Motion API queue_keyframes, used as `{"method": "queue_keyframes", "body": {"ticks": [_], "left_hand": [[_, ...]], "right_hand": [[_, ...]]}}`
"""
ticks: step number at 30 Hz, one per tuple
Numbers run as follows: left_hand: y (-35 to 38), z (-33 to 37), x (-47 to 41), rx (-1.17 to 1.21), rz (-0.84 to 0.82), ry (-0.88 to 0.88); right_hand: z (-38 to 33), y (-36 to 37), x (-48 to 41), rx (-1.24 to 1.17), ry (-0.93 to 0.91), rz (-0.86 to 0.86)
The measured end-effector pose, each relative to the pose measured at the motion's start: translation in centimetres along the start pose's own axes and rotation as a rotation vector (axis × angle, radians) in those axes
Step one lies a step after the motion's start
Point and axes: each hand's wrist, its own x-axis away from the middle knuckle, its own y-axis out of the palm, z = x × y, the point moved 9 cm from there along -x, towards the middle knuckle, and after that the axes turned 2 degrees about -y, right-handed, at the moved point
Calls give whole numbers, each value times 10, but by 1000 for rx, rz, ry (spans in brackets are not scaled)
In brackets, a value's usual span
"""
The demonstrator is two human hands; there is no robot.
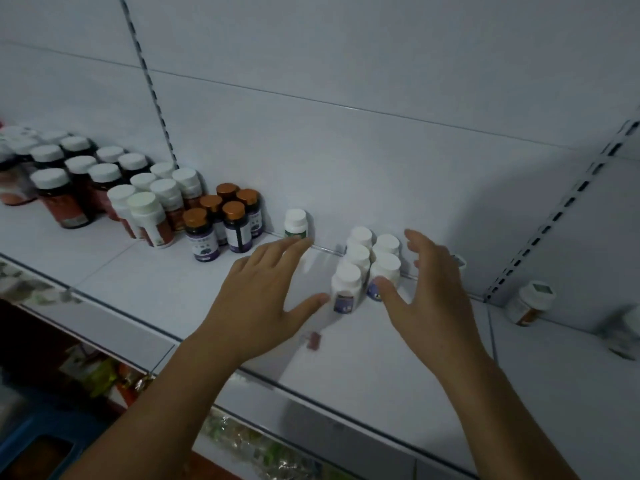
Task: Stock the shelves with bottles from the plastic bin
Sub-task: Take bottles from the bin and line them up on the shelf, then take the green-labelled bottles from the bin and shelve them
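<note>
**White-capped bottles flanked, none held**

The white-capped bottles are clustered at the shelf's rear. They are flanked by the left hand at 9 o'clock and the right hand at 3 o'clock, both spread, nothing grasped. Labels are blurred, one partly hidden by the right hand.

Small reddish tag lying flat; colourful packets lower left; slotted metal upright against white back panel

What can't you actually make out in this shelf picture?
Head view:
- Labels on the white bottles: too small and blurred to read.
- Green-labelled bottle: its base is hidden behind fingertips of the left hand.
- Bottle at the far right: smeared by blur.
- Blue bin: cut off by the bottom-left edge, contents dark.
</note>
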Motion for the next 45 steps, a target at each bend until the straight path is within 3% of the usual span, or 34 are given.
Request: {"method": "queue_keyframes", "body": {"ticks": [3,9,16,22,33,40,45], "left_hand": [[-36,-39,20,-38,58,-54],[-127,-153,113,-168,145,-229],[-223,-293,264,-374,153,-569],[-257,-384,364,-435,153,-839],[-233,-576,461,-400,83,-1204],[-173,-706,497,-219,-26,-1399],[-89,-780,524,-19,-143,-1441]], "right_hand": [[-90,20,-6,-28,-168,-75],[-264,150,14,27,-540,-383],[-413,281,68,-9,-774,-537],[-508,385,113,-35,-935,-701],[-616,620,141,-93,-1052,-960],[-634,779,143,-47,-999,-1146],[-607,883,157,45,-816,-1309]]}}
